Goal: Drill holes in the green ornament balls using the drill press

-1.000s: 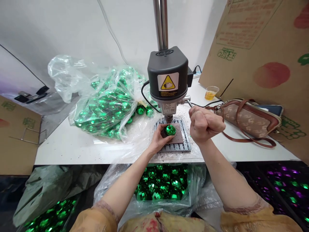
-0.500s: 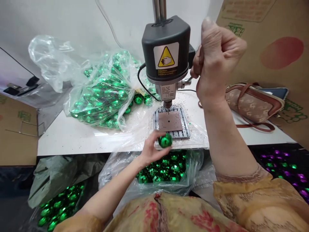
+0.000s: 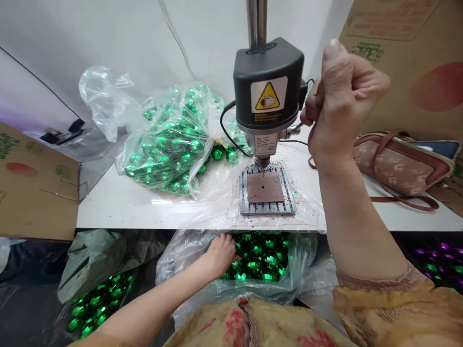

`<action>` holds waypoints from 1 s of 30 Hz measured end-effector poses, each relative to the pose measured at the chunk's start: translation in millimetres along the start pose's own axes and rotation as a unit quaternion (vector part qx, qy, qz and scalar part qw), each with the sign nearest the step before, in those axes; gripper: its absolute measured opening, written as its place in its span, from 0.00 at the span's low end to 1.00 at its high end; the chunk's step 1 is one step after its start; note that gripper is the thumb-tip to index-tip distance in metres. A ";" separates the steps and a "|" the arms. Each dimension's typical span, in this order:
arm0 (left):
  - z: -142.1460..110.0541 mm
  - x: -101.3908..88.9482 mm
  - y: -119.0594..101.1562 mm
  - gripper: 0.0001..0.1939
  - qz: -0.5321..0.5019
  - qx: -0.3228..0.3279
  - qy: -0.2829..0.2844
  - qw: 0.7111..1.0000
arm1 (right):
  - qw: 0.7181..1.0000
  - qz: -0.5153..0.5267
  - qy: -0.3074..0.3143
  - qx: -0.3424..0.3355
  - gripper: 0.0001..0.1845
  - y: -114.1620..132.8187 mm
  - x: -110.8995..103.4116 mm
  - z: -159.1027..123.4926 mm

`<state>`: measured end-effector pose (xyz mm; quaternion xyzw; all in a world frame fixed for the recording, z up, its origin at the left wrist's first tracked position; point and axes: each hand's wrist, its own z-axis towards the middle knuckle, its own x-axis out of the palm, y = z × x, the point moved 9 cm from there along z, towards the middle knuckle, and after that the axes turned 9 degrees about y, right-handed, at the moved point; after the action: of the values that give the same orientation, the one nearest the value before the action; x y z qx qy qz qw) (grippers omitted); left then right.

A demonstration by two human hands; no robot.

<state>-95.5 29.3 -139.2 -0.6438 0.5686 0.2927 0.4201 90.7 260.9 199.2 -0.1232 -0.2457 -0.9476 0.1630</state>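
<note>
My right hand (image 3: pixel 338 103) is raised beside the bench drill press (image 3: pixel 269 84), its fingers wrapped round the feed lever (image 3: pixel 294 130). Below the table edge, my left hand (image 3: pixel 221 253) is at the left side of an open plastic bag of shiny green faceted balls (image 3: pixel 258 255). Its fingers curl downward, and anything inside them is hidden. Under the drill bit, a brown plate (image 3: pixel 265 188) with a dark hole lies on the slotted metal base (image 3: pixel 249 209). Dark shavings are scattered around it.
A clear bag of green balls (image 3: pixel 162 149) lies left of the drill press on the white table (image 3: pixel 108 212). On the right sit a patterned handbag (image 3: pixel 398 161) and a large cardboard box (image 3: pixel 405 62). More green balls (image 3: pixel 97 303) lie low on the left.
My left hand has moved down from the metal base to the bag below. The green ball it held no longer shows. My right hand stays on the lever; the view has shifted.
</note>
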 end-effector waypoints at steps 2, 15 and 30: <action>9.7 -5.3 -6.0 0.06 0.005 0.002 0.014 1.000 | 1.000 0.019 -0.009 0.015 0.36 -1.0 -1.2 -1.1; 78.1 -286.4 32.6 0.09 -0.223 0.150 -0.319 0.909 | 0.999 0.026 -0.015 0.028 0.35 3.2 -0.8 -5.7; 110.0 -261.9 98.1 0.18 -0.398 0.069 -0.365 0.839 | 0.999 0.014 0.004 0.043 0.34 5.7 1.8 -7.1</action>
<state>-228.0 252.7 11.9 -0.6306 0.0875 0.2739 0.7209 90.0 252.1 196.1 -0.1155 -0.2832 -0.9344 0.1826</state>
